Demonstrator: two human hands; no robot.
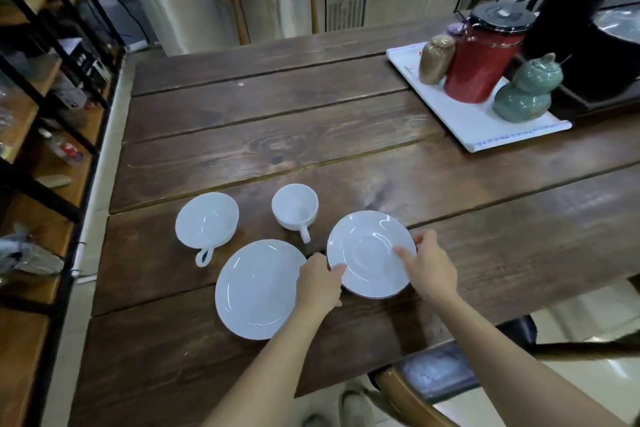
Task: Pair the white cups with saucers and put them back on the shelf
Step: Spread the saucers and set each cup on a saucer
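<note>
On the dark wooden table [346, 149] stand two white cups and two white saucers. The wide cup [206, 220] is at the left, its handle pointing toward me. The smaller cup [294, 205] stands in the middle, handle also toward me. A large saucer [256, 288] lies flat in front of them. Both hands grip the dark-rimmed saucer [369, 253], which is slightly tilted: my left hand [320, 282] pinches its left edge, and my right hand [427, 265] grips its right edge with the thumb on top.
A black-framed wooden shelf [45, 149] with assorted items runs along the left. A white tray [478, 121] at the back right bears a red jug [481, 59], a brown jar and a green gourd-shaped pot [526, 90]. Chairs stand behind the table and under its front edge.
</note>
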